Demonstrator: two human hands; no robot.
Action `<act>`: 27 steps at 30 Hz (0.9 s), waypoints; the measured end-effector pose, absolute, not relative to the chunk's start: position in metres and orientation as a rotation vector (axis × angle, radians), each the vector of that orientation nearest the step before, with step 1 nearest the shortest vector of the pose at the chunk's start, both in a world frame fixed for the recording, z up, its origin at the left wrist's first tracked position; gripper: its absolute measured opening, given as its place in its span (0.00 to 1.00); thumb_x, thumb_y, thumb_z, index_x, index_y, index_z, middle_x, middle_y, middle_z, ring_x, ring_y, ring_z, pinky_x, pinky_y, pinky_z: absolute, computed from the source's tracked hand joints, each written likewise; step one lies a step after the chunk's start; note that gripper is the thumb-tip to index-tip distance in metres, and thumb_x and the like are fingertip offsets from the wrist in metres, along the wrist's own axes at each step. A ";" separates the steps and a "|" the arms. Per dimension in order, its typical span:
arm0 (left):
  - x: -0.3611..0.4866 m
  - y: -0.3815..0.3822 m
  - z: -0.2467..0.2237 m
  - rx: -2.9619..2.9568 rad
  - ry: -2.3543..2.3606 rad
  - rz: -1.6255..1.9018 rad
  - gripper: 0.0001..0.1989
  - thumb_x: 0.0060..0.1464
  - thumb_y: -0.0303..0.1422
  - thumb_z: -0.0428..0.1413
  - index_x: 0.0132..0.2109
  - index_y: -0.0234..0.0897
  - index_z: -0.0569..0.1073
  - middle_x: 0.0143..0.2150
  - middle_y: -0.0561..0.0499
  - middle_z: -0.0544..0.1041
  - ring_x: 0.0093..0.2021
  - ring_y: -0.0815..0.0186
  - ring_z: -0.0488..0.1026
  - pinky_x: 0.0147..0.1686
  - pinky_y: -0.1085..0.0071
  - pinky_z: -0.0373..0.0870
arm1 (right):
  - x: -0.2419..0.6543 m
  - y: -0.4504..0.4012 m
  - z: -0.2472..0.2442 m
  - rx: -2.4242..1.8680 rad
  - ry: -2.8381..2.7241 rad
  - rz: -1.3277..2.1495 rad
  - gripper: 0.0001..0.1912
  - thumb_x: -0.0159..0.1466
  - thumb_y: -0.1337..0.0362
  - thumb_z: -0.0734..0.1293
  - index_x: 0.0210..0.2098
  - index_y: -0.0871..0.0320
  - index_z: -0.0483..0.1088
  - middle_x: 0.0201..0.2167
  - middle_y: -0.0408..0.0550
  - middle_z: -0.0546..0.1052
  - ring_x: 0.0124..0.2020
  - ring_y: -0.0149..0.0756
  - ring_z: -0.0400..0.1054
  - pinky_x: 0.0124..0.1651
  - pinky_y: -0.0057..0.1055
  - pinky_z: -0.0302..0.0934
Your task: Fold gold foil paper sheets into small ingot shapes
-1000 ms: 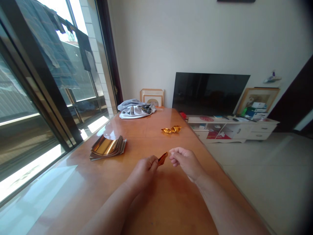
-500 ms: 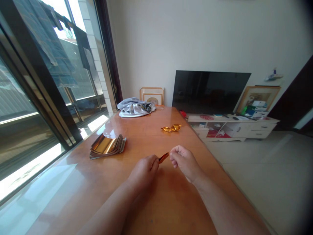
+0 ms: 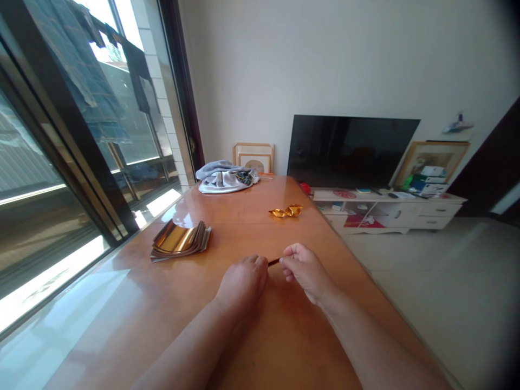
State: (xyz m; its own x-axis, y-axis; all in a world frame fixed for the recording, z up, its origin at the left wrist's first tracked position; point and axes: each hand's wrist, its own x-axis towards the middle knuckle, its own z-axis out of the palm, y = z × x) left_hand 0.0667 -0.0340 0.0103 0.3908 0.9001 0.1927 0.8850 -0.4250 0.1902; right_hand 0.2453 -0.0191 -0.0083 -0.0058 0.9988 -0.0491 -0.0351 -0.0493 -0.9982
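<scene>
Brown tbl (image 3: 233, 214) here, gold foil stack (image 3: 177, 239) on its L; L hand (image 3: 245, 280) gripping, R hand (image 3: 306, 272) curled, can't tell if pinching; gold foil pcs (image 3: 293, 210) lie beyond; smallest, thin foil strip (image 3: 273, 262) btwn both hands, one end in L grip, R fingertips at the other

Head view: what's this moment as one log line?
left hand: holds thin foil; right hand: at its other end; foil stack: on table; gold foil: beyond hands

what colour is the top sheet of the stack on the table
Shiny gold: the top sheet shows best in the head view.
</scene>
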 end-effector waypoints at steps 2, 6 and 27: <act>0.069 -0.036 0.013 2.597 1.664 0.361 0.11 0.66 0.34 0.46 0.39 0.38 0.72 0.39 0.44 0.76 0.36 0.60 0.72 0.32 0.69 0.59 | 0.245 -0.018 -0.010 -1.225 -1.137 1.278 0.10 0.52 0.65 0.67 0.34 0.54 0.64 0.21 0.37 0.70 0.23 0.30 0.64 0.24 0.26 0.57; 0.072 -0.036 0.013 2.636 1.664 0.330 0.10 0.65 0.31 0.47 0.40 0.37 0.72 0.40 0.43 0.75 0.37 0.59 0.72 0.34 0.68 0.63 | 0.244 -0.017 -0.013 -1.255 -1.107 1.286 0.09 0.50 0.66 0.66 0.31 0.55 0.65 0.21 0.39 0.71 0.23 0.31 0.64 0.24 0.25 0.57; 0.064 -0.012 -0.024 1.708 1.436 1.231 0.23 0.56 0.44 0.58 0.54 0.33 0.72 0.42 0.43 0.79 0.40 0.59 0.76 0.42 0.65 0.71 | 0.244 -0.012 -0.021 -1.205 -1.299 0.750 0.06 0.61 0.59 0.67 0.32 0.54 0.66 0.23 0.42 0.72 0.25 0.36 0.67 0.30 0.32 0.60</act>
State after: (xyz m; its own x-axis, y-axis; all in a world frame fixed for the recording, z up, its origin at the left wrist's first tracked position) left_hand 0.0638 -0.0120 -0.0236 -0.0079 0.9608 0.2770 0.4206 -0.2481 0.8726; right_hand 0.2438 -0.0117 -0.0209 0.1815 0.9349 0.3051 0.2033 0.2679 -0.9418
